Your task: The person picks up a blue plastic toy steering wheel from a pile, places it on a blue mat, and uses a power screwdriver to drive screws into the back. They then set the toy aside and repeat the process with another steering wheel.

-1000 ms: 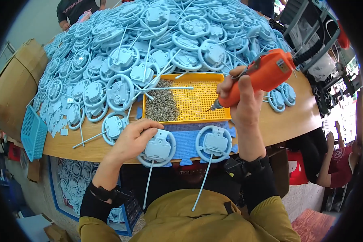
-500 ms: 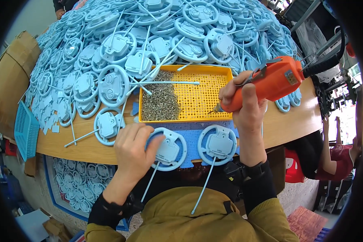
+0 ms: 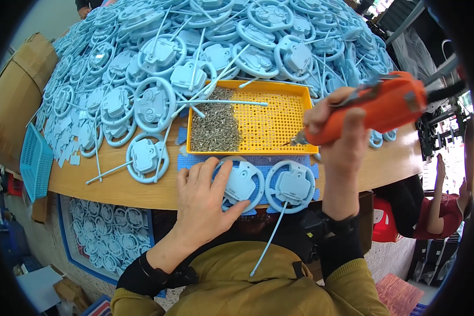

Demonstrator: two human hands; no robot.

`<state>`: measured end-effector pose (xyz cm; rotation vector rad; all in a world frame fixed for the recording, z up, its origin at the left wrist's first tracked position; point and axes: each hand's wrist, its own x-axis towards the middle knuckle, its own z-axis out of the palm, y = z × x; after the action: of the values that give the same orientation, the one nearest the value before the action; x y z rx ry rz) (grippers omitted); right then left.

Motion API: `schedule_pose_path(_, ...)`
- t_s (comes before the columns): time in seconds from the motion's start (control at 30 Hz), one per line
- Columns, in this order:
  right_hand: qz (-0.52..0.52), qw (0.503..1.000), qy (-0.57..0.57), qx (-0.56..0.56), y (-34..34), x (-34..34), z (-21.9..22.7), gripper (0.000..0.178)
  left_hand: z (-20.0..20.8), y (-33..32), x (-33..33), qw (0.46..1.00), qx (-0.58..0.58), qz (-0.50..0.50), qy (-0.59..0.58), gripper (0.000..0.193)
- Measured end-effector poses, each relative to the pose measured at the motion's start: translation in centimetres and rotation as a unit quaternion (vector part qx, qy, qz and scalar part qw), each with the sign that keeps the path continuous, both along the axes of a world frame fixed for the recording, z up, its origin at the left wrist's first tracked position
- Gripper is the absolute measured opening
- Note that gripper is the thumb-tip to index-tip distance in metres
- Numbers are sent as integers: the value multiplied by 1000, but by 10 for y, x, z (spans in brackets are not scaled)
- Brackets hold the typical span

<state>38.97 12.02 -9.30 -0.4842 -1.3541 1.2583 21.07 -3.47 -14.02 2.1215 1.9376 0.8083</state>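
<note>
My right hand [image 3: 345, 139] is wrapped around an orange electric screwdriver [image 3: 376, 113]. Its bit points left over the right end of a yellow perforated tray [image 3: 271, 121]. Small screws [image 3: 216, 126] are heaped in the tray's left part. My left hand [image 3: 203, 203] grips a light-blue toy steering wheel [image 3: 243, 181], thumb on the lower rim and index finger on the left side; the hand covers part of that rim. Close to its right lies a second toy steering wheel [image 3: 292, 185], back side up, its thin rod hanging past the table edge. Both rest on a blue mat [image 3: 195, 162].
A tall pile of light-blue wheels [image 3: 158, 52] covers the back of the table. Another wheel [image 3: 145, 158] lies to the left. A blue basket [image 3: 36, 163] stands at the left edge, a bin of blue parts [image 3: 108, 237] below. Another person [image 3: 437, 210] is at right.
My left hand has moved right and taken hold of the left wheel, which has shifted right and turned; its rod no longer shows. The screwdriver has moved slightly right.
</note>
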Motion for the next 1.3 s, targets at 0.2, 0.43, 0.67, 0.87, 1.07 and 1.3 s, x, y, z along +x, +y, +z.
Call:
schedule_pose_path(0.2, 89, 996, 11, -21, -41, -29, 21, 65, -5, 3, -1, 999, 18, 22, -30, 63)
schedule_pose_path(0.43, 131, 990, -57, -12, -49, -46, 8, 53, -6, 4, -2, 999, 22, 36, -21, 62)
schedule_pose_path(0.67, 108, 994, -32, -6, -54, -54, 3, 51, -6, 3, -2, 999, 18, 30, -26, 62)
schedule_pose_path(0.87, 149, 987, 13, -58, -56, -56, -4, 28, -6, 2, -2, 998, 34, 32, -31, 61)
schedule_pose_path(1.07, 168, 984, 55, 19, -32, -21, 18, 52, 11, -40, -25, 999, 13, 45, -16, 61)
schedule_pose_path(1.3, 19, 999, 36, 13, 9, -7, 4, 40, 50, -124, -91, 967, -94, 191, 138, 68)
